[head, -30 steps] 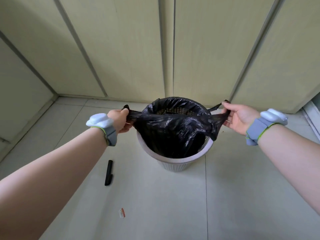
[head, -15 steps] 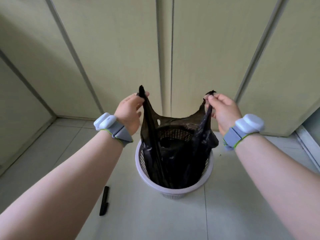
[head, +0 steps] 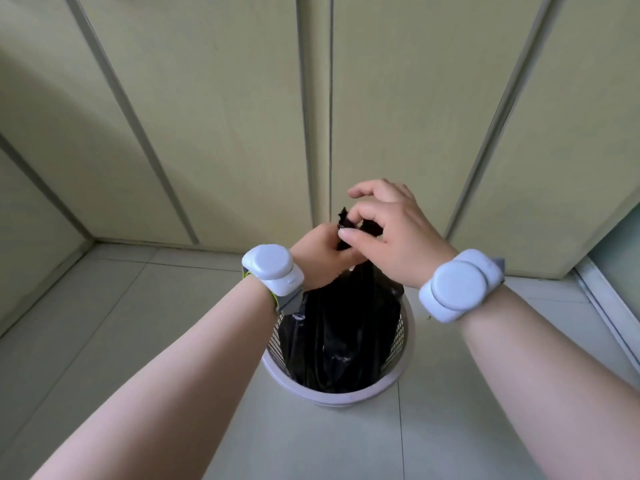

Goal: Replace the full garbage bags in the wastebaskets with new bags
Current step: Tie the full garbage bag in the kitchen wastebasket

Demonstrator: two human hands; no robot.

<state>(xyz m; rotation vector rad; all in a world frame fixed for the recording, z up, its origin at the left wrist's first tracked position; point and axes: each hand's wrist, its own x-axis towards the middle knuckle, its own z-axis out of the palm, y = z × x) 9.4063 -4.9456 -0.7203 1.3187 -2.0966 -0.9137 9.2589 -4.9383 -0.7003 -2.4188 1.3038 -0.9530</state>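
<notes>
Above the wastebasket (head: 337,394) I had left hand (head: 320,256) and right hand (head: 391,237) pinched on the black garbage bag (head: 341,334) handles, body inside; tying unfinished, lift-out and relining left.

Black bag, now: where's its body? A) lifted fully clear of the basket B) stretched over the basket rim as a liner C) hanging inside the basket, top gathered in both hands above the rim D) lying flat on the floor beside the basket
C: the black bag hangs down inside the wastebasket, and its top ends are bunched between the left hand and the right hand above the rim.
</notes>
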